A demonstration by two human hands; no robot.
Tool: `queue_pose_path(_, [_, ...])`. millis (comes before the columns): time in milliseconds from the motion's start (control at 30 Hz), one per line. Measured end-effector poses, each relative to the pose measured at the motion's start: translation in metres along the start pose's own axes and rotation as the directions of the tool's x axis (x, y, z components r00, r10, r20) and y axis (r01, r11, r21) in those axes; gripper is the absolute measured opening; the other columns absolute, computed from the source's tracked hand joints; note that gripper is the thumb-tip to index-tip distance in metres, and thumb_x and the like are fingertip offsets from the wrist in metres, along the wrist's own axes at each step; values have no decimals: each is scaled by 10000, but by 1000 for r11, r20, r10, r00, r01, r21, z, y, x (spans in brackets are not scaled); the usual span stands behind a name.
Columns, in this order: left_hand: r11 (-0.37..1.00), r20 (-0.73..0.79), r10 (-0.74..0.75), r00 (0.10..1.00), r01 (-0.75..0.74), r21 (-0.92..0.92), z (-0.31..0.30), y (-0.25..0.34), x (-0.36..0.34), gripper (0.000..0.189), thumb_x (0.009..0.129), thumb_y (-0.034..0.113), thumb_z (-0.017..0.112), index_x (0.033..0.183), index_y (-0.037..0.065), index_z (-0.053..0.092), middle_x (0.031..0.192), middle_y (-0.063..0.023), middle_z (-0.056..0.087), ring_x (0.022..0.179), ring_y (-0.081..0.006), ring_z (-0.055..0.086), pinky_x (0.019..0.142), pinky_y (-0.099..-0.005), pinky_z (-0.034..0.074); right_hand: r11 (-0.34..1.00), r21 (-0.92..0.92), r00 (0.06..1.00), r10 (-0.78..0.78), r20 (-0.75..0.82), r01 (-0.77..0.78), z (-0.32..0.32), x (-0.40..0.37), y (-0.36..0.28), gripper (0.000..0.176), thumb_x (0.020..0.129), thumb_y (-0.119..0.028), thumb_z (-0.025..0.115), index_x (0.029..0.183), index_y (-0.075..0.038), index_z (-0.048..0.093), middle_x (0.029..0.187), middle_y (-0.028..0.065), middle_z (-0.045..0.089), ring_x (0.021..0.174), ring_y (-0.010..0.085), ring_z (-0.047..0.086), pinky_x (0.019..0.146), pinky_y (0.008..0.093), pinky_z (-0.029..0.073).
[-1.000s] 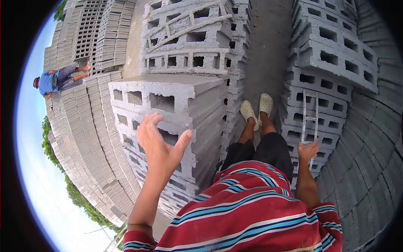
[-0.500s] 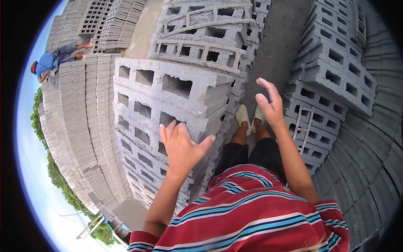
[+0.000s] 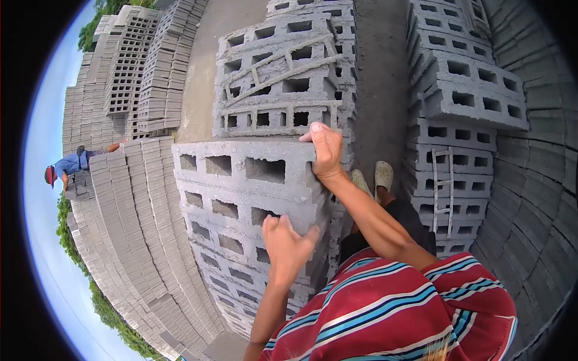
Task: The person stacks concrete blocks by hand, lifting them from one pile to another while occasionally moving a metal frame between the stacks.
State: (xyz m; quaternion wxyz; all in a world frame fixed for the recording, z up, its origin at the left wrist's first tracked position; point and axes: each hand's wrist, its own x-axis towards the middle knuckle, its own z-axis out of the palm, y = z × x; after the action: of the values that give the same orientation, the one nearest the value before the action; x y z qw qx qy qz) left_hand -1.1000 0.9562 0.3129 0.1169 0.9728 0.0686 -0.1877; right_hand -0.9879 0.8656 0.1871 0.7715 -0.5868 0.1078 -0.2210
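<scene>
A tall stack of grey hollow concrete blocks stands before me. My right hand [image 3: 327,150] is closed over the near right corner of the top concrete block [image 3: 235,150], its thumb along the upper edge and its other fingers partly hidden. Lower down, my left hand [image 3: 288,248] has its fingers curled at a hole in the second concrete block [image 3: 301,207]; the fingertips are partly out of sight. The thumb points toward the block's right end.
Another block stack [image 3: 274,66] with thin broken frames on it lies behind. A narrow aisle [image 3: 382,78] separates it from more blocks [image 3: 457,135] at right, where a ladder-shaped piece [image 3: 442,192] leans. A person in blue [image 3: 71,163] bends over stacks at far left.
My right hand has come from open air over the aisle onto the top block's corner. My left hand has shifted to the right and curled more at the hole. The view has turned.
</scene>
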Motion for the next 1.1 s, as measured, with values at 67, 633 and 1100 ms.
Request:
queue_pose_path(67, [1000,4,-19,1000,19,12,0,-3,2,452,600,304,708,703,-105,543,736,-268,534,870,-415,493,921,-445,335,1000,-19,1000,19,8,-19,1,2,-1,391,854,-260,454,592,10,562,554,137,478,503,282,493,489,351,354])
queue_pose_path(633, [999,-84,15,996,-18,-39,9,-3,1,389,601,273,702,657,-63,515,682,-199,493,813,-382,476,872,-469,329,999,39,1000,15,4,-15,2,6,0,412,861,-251,452,582,39,540,532,135,489,475,249,478,482,333,350])
queue_pose_path(1100, [1000,-2,-9,1000,9,15,5,0,1,398,565,276,728,588,-27,472,705,-192,477,727,-336,462,703,-425,371,1000,27,998,2,55,-3,-3,5,-1,359,836,-221,468,548,-7,454,524,138,406,481,305,421,466,372,314])
